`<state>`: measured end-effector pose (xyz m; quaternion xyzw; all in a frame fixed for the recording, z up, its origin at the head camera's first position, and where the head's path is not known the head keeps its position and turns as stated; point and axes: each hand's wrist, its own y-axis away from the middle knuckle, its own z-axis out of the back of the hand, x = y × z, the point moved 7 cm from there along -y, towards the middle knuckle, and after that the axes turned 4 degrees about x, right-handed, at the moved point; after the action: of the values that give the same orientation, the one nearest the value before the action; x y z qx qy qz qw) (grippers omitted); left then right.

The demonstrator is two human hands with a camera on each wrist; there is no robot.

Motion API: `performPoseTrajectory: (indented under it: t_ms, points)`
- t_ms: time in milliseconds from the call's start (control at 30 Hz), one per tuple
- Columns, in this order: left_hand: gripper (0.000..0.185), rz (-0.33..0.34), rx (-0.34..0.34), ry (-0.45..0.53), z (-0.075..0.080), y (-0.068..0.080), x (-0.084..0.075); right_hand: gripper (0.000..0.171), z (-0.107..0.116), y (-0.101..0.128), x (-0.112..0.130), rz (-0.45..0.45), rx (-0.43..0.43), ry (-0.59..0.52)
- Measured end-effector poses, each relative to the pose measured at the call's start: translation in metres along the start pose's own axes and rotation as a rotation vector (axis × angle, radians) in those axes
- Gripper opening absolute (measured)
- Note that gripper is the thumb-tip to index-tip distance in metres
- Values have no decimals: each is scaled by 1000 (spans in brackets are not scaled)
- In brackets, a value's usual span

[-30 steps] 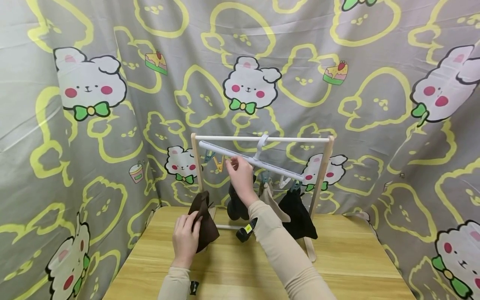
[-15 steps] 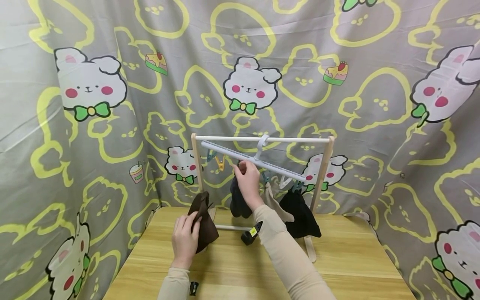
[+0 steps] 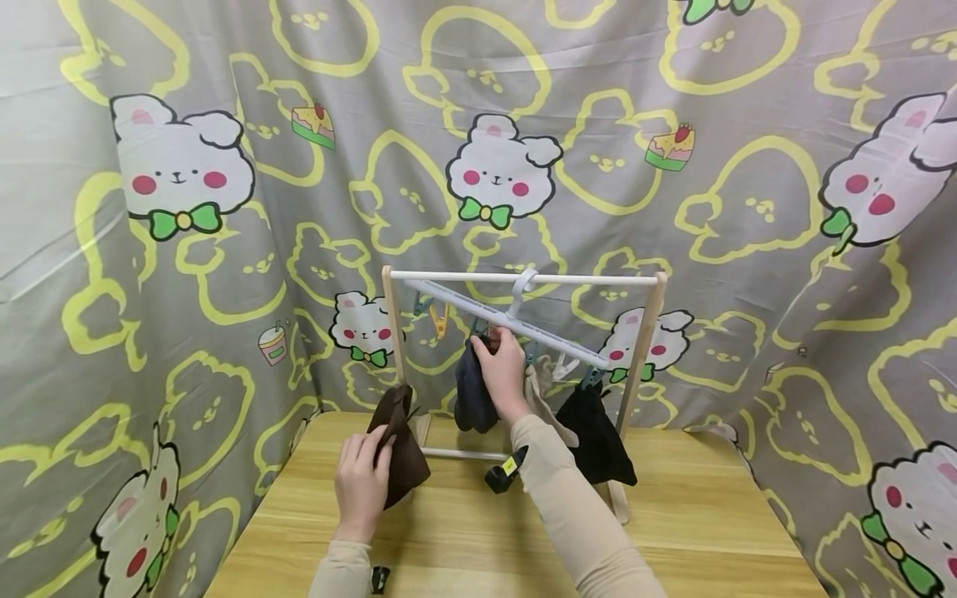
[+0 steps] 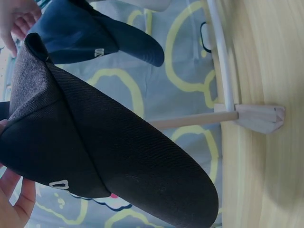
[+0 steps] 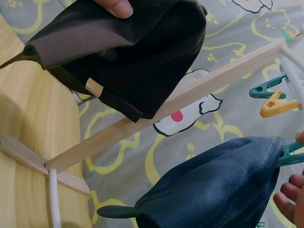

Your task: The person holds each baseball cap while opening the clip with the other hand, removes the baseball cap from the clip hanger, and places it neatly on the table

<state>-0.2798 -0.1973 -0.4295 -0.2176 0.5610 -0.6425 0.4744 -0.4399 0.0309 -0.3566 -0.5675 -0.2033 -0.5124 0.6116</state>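
Observation:
My left hand holds a dark brown sock upright above the wooden table; the same brown sock fills the left wrist view. My right hand pinches the top of a dark blue sock at a clip under the white clip hanger. The hanger hooks over the white rail of a small wooden drying rack. In the right wrist view the blue sock hangs below a green clip, with the brown sock above it.
A beige sock and a black sock hang from the hanger to the right. Green and orange clips hang free at its left end. A cartoon-rabbit patterned cloth backs the table.
My right hand has come down from the hanger bar and right, and now pinches the blue sock's top at a clip. The hanger has swung a little. The left hand barely moved.

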Motion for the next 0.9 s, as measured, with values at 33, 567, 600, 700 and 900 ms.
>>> performPoseTrajectory:
  t_ms: [33,567,600,700,900]
  points:
    - [27,-2,-1,-1,1,0,0,36,-1,-1,-1,-13,15,3]
    - [28,9,-19,-32,14,7,12,53,-12,-5,-12,-92,149,-131]
    - [28,10,-19,-36,15,7,13,52,-12,-5,-11,-87,147,-137]
    - [29,13,-19,-45,17,9,16,51,-11,-4,-8,-67,136,-143]
    - [30,34,-25,-61,22,13,22,47,-9,-2,-3,-23,109,-134]
